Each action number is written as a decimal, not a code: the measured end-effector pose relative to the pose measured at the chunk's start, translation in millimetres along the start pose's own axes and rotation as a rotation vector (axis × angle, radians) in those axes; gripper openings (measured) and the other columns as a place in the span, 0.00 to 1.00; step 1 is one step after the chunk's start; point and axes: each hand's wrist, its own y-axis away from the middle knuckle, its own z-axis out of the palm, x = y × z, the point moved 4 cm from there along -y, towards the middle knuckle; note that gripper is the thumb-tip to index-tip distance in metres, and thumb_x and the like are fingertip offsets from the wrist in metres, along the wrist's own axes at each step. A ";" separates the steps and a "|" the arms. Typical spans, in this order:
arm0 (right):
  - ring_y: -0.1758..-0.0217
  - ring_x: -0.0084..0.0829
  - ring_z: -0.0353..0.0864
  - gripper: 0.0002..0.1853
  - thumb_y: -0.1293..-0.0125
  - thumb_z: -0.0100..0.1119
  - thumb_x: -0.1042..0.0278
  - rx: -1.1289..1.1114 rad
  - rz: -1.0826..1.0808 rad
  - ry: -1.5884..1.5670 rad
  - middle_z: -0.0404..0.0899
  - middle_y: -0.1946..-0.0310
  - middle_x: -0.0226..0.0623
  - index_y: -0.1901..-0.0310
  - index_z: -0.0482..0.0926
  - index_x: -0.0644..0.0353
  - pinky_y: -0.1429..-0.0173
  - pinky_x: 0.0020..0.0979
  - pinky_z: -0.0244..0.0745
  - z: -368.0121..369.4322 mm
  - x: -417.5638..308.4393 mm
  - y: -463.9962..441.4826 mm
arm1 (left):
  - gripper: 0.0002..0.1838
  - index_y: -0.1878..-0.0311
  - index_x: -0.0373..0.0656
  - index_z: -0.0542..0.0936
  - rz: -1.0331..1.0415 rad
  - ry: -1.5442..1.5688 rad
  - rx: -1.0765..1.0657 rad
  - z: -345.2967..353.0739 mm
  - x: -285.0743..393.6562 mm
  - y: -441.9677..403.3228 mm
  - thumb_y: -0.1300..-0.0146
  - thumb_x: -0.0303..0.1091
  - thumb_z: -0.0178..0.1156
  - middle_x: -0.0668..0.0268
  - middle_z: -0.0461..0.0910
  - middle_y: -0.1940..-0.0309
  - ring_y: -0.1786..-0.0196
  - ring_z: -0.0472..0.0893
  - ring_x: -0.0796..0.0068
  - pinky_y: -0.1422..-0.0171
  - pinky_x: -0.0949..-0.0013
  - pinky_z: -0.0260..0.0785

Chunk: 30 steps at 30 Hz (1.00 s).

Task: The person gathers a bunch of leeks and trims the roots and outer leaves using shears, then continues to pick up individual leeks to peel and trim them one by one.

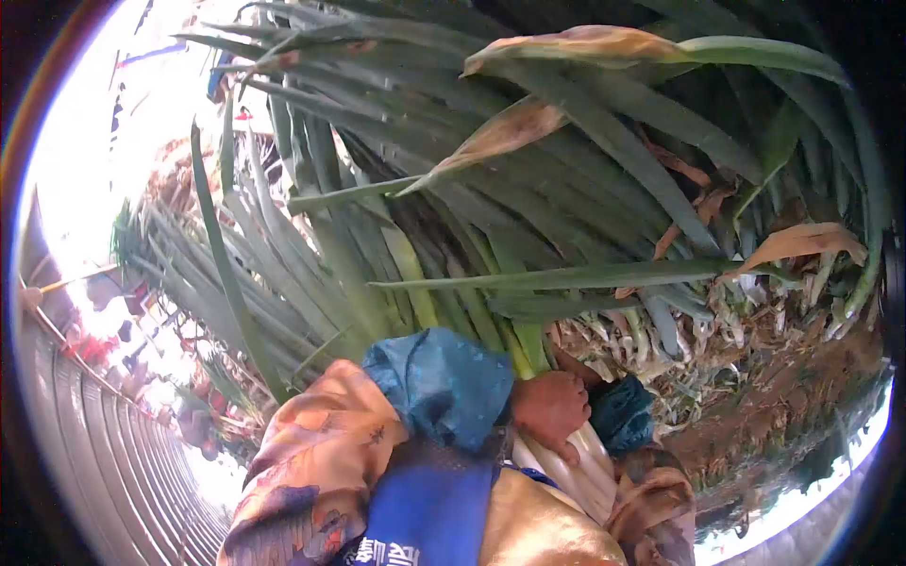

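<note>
A large bundle of green onions (pixel 453 170) fills the space before me, with long dark green leaves and some dried brown tips. Its white stalks (pixel 590 472) come down against my front. My left hand (pixel 552 407), below a blue cuff, is closed around the stalks just above their white part. Only a small part of my right hand (pixel 576 366) shows, close behind the stalks near the left hand. The right hand's fingers are hidden by the left hand and the stalks.
More green onions with white root ends (pixel 708 325) stand in rows at right, beside bare brown soil (pixel 783 387). A ribbed pale wall or sheet (pixel 104 434) curves along the left. Blurred red shapes (pixel 94 349) lie in the bright background.
</note>
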 end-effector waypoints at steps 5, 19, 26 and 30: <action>0.38 0.30 0.65 0.28 0.33 0.48 0.57 0.018 0.072 -0.038 0.66 0.39 0.37 0.36 0.61 0.65 0.34 0.30 0.58 10.3 0.1 28.7 | 0.40 0.63 0.30 0.77 0.044 -0.027 -0.005 -11.2 -2.6 7.8 0.53 0.68 0.54 0.47 0.77 0.61 0.57 0.76 0.54 0.49 0.59 0.66; 0.36 0.34 0.62 0.37 0.40 0.52 0.50 0.323 0.052 0.255 0.62 0.37 0.38 0.34 0.57 0.63 0.33 0.31 0.54 -9.2 36.2 39.2 | 0.22 0.69 0.33 0.80 -0.915 1.584 0.601 74.6 13.1 421.0 0.38 0.48 0.54 0.60 0.79 0.72 0.67 0.78 0.66 0.58 0.65 0.69; 0.44 0.35 0.71 0.32 0.40 0.55 0.49 0.466 -0.245 0.187 0.72 0.45 0.39 0.41 0.67 0.66 0.36 0.33 0.60 16.5 20.3 29.9 | 0.23 0.65 0.33 0.80 -1.461 1.356 0.807 240.5 -49.7 313.5 0.37 0.48 0.53 0.58 0.80 0.69 0.63 0.79 0.63 0.56 0.62 0.70; 0.44 0.35 0.71 0.32 0.39 0.55 0.49 0.535 -0.250 0.210 0.72 0.45 0.39 0.41 0.67 0.66 0.37 0.33 0.61 17.0 15.3 29.5 | 0.23 0.65 0.34 0.79 -1.424 1.366 0.948 255.2 -81.0 272.5 0.37 0.49 0.52 0.58 0.79 0.68 0.62 0.79 0.63 0.56 0.61 0.69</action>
